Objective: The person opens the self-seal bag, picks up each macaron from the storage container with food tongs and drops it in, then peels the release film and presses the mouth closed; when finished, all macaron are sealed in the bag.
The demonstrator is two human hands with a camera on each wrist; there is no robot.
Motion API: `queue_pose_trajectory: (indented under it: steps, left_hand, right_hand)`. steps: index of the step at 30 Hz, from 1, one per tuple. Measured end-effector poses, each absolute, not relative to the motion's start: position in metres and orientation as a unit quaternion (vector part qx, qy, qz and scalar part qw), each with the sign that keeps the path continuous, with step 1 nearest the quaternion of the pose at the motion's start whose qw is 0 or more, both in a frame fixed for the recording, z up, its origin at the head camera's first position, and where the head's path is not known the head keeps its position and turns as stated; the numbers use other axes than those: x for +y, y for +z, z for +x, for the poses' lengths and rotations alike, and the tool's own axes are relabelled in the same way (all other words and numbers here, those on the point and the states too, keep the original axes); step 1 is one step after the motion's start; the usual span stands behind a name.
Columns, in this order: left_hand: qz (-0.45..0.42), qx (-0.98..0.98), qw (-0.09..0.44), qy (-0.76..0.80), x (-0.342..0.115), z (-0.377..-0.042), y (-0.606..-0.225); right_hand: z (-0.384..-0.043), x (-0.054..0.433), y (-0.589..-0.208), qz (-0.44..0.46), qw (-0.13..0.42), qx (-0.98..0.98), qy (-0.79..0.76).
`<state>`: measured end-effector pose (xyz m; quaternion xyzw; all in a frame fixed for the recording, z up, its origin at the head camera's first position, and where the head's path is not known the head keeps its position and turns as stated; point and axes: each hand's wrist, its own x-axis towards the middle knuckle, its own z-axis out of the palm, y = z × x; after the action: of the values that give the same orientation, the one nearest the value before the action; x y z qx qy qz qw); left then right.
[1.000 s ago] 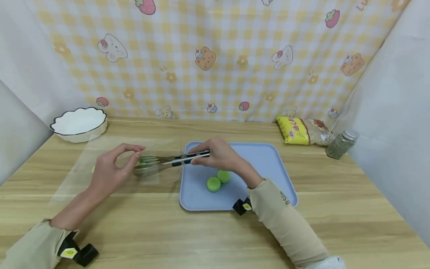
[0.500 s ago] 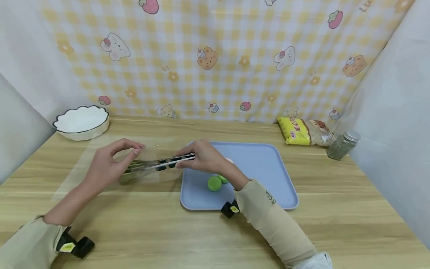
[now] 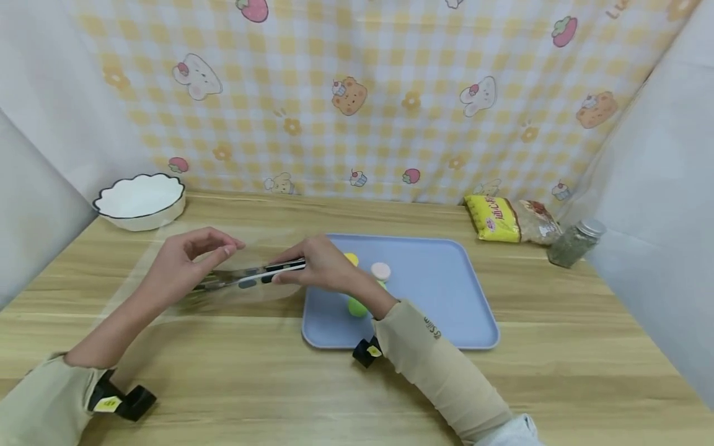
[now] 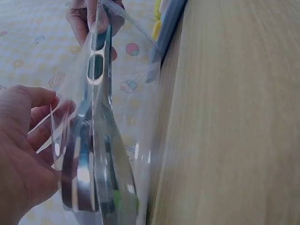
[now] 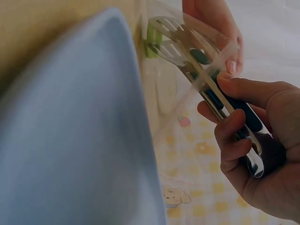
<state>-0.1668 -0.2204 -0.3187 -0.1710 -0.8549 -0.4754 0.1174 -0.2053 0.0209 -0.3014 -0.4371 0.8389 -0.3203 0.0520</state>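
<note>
My right hand [image 3: 323, 263] grips the handles of metal tongs [image 3: 273, 271] with dark inlays. The tongs' slotted ends reach inside a clear plastic bag [image 4: 136, 84]. At their tips in the right wrist view is a green round piece [image 5: 153, 40], like a macaron; whether the tongs hold it is unclear. My left hand [image 3: 181, 260] pinches the bag's edge between thumb and fingers, as the left wrist view shows. On the blue tray [image 3: 429, 297] lie a green round piece [image 3: 357, 307], a pale one [image 3: 381, 271] and a yellow one [image 3: 351, 259], partly behind my right hand.
A white scalloped bowl [image 3: 139, 201] stands at the back left of the wooden table [image 3: 251, 384]. At the back right lie a yellow snack packet [image 3: 496, 220] and a glass jar [image 3: 574, 244] of dried herbs. A checked curtain [image 3: 413, 124] hangs behind.
My right hand and the tongs have moved left, deeper into the bag. The pale and yellow pieces on the tray have come into view. My left hand stays at the bag's edge.
</note>
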Motion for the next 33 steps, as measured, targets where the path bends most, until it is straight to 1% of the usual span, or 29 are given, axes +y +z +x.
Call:
queue_pose_trajectory:
  steps: [3, 13, 19, 23, 27, 30, 33]
  left_hand:
    - [-0.17, -0.857, 0.112, -0.473, -0.218, -0.168, -0.32]
    - [-0.167, -0.857, 0.122, -0.472, -0.221, -0.167, -0.319]
    - [-0.168, -0.866, 0.106, -0.458, -0.22, -0.168, -0.319]
    - [-0.173, -0.871, 0.097, -0.449, -0.221, -0.167, -0.319]
    - [-0.193, -0.872, 0.091, -0.44, -0.224, -0.165, -0.318]
    - [-0.213, -0.869, 0.087, -0.438, -0.224, -0.165, -0.318]
    - [-0.217, -0.865, 0.089, -0.443, -0.223, -0.164, -0.318]
  right_hand:
    - [-0.201, 0.017, -0.304, -0.442, 0.046, 0.842, -0.307]
    - [-0.192, 0.002, -0.309, -0.46, 0.015, 0.843, -0.278]
    - [-0.189, 0.005, -0.313, -0.464, 0.002, 0.847, -0.258]
    - [-0.188, 0.009, -0.307, -0.466, 0.004, 0.849, -0.248]
    - [-0.183, 0.028, -0.299, -0.475, 0.0, 0.843, -0.252]
    - [-0.179, 0.055, -0.296, -0.483, -0.019, 0.833, -0.268]
    - [-0.174, 0.088, -0.293, -0.47, -0.036, 0.836, -0.28]
